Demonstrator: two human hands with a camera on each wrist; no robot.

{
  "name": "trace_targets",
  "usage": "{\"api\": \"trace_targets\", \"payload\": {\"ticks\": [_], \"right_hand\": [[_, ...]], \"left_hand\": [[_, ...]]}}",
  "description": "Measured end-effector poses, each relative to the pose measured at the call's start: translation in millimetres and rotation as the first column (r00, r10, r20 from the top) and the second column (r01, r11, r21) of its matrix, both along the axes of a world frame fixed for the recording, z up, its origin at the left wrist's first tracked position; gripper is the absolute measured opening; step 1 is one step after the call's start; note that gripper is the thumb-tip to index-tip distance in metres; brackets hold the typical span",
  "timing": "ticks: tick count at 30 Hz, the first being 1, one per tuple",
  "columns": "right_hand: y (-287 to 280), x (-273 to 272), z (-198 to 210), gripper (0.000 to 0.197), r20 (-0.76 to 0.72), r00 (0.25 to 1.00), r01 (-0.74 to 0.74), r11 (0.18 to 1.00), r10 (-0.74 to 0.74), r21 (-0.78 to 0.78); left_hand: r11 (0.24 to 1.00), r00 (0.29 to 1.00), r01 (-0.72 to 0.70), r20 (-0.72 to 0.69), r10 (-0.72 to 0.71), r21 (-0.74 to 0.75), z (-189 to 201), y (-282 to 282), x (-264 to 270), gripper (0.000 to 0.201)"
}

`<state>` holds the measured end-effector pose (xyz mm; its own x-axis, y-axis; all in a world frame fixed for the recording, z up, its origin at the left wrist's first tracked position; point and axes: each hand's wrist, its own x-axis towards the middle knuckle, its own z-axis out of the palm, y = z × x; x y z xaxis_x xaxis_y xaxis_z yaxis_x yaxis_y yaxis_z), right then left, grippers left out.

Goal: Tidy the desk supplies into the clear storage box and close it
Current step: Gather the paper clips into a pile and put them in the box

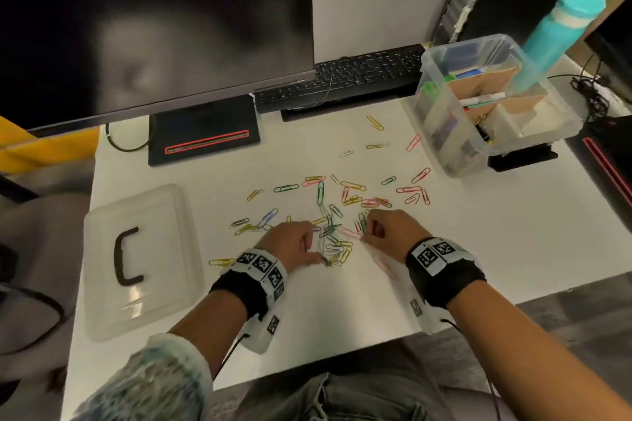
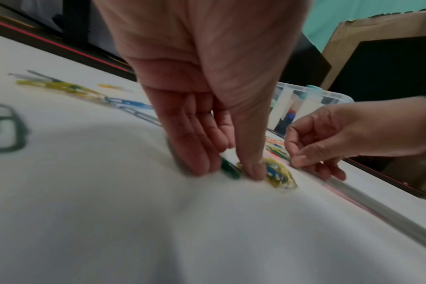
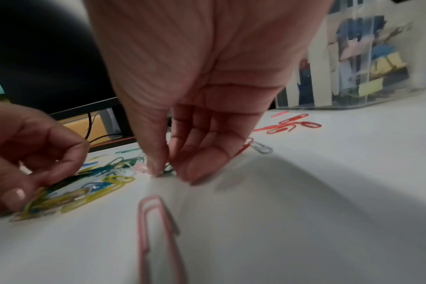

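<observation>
Both hands are down in the middle of the head view, raking the paper clips (image 1: 333,243) into a heap on the white desk (image 1: 478,232). The left hand (image 1: 290,243) has its fingers (image 2: 197,153) nearly straight, tips pressed to the desk against the yellow-green pile, holding nothing that I can see. The right hand (image 1: 386,231) curls thumb and fingers (image 3: 200,165) together at the desk surface; it seems to pinch at a clip, but I cannot tell whether it has one.

The risk here: these clips are thin, slick and tangled, so a scoop may well shed some, and a fast sweep could flick strays off the near edge. A pink clip (image 3: 156,236) lies alone by the right wrist, easy to miss.

Plenty more clips sit scattered toward the upper right, near the clear storage box (image 1: 492,102), which stands open at the right of the frame with its compartments partly filled. Its lid (image 1: 143,260) lies at the left, well apart from it. A keyboard (image 1: 342,79), a monitor (image 1: 154,27) and a teal bottle (image 1: 561,31) crowd the back, and the bottle stands just behind the box.
</observation>
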<state>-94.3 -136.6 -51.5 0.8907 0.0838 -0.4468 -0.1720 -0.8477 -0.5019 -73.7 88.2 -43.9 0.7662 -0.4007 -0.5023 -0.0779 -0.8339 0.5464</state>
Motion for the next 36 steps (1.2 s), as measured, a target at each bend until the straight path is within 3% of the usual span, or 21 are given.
{"api": "trace_targets", "payload": {"ticks": [3,5,8,10,12,15,20,22,25,27,32,36], "right_hand": [[-11,-13,2,0.018,0.07,0.984,0.165,0.986,-0.166,0.02],[-21,-25,6,0.032,-0.071,0.983,0.167,0.986,-0.167,0.003],[-23,-37,9,0.037,-0.343,0.937,0.028,0.995,-0.06,-0.095],[-18,-36,7,0.032,-0.357,0.932,0.023,0.995,-0.056,-0.097],[-8,-28,4,0.026,-0.33,0.933,0.147,0.989,-0.144,-0.015],[10,-10,2,0.019,-0.348,0.879,0.404,0.898,-0.327,0.174],[27,13,0,0.016,-0.144,0.927,0.372,0.902,-0.347,0.218],[20,13,-1,0.014,0.0,0.936,0.343,0.915,-0.351,0.213],[2,8,-6,0.006,0.236,0.873,0.384,0.9,-0.427,0.207],[-9,2,-12,0.014,0.328,0.836,0.406,0.898,-0.44,0.169],[-23,-6,-23,0.04,0.396,0.836,0.409,0.912,-0.38,0.013],[-30,-1,-35,0.068,0.28,0.868,0.457,0.88,-0.41,-0.127]], "left_hand": [[0.999,0.995,-0.053,0.081,0.053,-0.003,6,19,4,0.028],[0.993,0.987,-0.111,0.121,0.106,0.039,8,45,0,0.025],[0.966,0.989,-0.125,0.107,0.103,0.228,6,87,-14,0.028],[0.945,0.991,-0.114,0.099,0.087,0.306,2,103,-23,0.03],[0.958,0.985,-0.161,0.103,0.139,0.239,-3,106,-27,0.026],[0.974,0.973,-0.206,0.124,0.194,0.094,-8,94,-17,0.019],[0.961,0.961,-0.235,0.112,0.252,-0.149,-7,55,3,0.02],[0.946,0.934,-0.27,0.189,0.302,-0.178,1,59,10,0.019],[0.933,0.865,-0.347,0.351,0.359,-0.098,12,93,12,0.023],[0.928,0.856,-0.372,0.384,0.347,-0.008,14,119,5,0.029],[0.928,0.9,-0.313,0.375,0.221,0.204,9,151,-18,0.035],[0.918,0.928,-0.124,0.371,-0.026,0.376,13,139,-51,0.033]]}}
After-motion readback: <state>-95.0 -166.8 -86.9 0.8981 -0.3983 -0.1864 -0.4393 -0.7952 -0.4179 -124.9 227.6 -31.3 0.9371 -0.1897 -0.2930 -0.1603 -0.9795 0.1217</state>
